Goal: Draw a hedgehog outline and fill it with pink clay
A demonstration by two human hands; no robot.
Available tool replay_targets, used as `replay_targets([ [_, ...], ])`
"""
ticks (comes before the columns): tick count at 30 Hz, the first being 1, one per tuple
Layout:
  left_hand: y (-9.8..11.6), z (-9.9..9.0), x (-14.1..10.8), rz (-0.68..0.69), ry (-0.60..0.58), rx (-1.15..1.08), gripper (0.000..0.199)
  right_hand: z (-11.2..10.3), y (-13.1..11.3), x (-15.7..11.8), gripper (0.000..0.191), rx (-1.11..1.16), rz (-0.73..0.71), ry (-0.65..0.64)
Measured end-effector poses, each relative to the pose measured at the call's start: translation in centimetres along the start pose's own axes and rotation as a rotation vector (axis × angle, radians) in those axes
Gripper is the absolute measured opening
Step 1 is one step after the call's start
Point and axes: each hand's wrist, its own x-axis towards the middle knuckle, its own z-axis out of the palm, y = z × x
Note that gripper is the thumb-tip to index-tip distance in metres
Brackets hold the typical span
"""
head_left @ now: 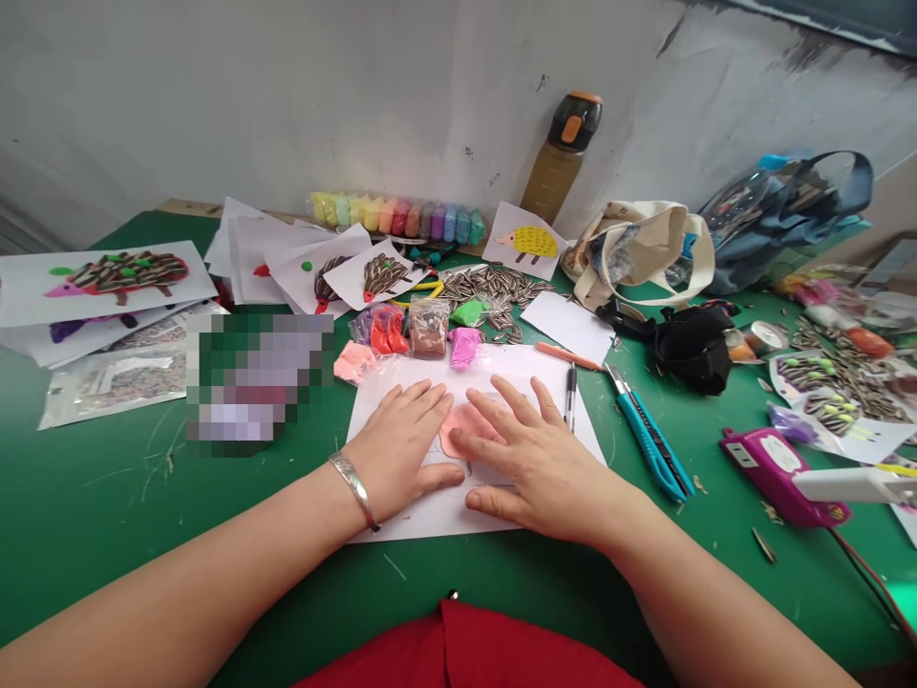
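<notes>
A sheet of white paper (401,511) lies in front of me with a flat patch of pink clay (458,435) on it and some thin drawn lines. My right hand (526,459) rests with spread fingers over the pink clay, its fingertips touching the patch and partly hiding it. Lying flat on the paper to the left is my left hand (405,444), fingers stretched out, fingertips at the clay's left edge. A black pen (570,397) lies on the sheet's right side. Small bags of red clay (387,330), brown clay (430,328) and magenta clay (465,348) sit beyond the paper.
A teal utility knife (649,435) lies right of the sheet. Sunflower seeds (494,287) are heaped behind, near a row of coloured clay packs (401,218) and a bottle (563,158). Seed-covered hedgehog pictures (121,277) lie left; a magenta glue gun-like device (780,473) lies right.
</notes>
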Motion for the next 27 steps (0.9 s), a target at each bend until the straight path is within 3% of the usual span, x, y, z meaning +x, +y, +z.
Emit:
replay_targets([
  [13,-0.2,0.1,0.0,0.021,0.024,-0.011,0.076,0.0,-0.4,0.2,0.065,-0.008,0.01,0.038],
  [18,-0.2,0.3,-0.1,0.028,0.053,0.007,0.079,0.5,0.3,0.3,0.067,-0.043,0.116,0.084],
  [27,-0.4,0.6,-0.3,0.046,0.058,0.059,0.07,1.0,0.7,0.5,0.068,-0.009,0.156,0.052],
])
